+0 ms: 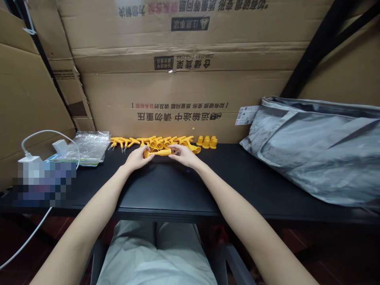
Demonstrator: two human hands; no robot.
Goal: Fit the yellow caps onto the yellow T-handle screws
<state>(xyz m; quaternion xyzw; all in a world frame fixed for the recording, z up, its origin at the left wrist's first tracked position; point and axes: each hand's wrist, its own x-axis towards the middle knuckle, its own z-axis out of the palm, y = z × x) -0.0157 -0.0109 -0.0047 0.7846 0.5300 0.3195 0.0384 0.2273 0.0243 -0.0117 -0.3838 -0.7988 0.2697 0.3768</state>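
Note:
Between both hands a yellow plastic corkscrew [162, 152] lies sideways over the black table. My left hand [138, 158] is closed around its left end, where a wider yellow part shows. Fingers of my right hand [184, 155] pinch the ribbed right end. Just behind the hands is a row of more yellow corkscrews [160, 143], several with their bell-shaped ends facing me. To the left, yellow handles [121, 141] lie with bare metal spirals [124, 150] sticking out. Several bell-shaped yellow caps [207, 141] stand upright to the right of the row.
The black table [166, 186] ends against a cardboard wall [178, 87]. A clear plastic bag [90, 146] and a white charger with a cable [29, 166] lie on the left, beside a blurred-out item. A large grey bag [314, 154] fills the right side.

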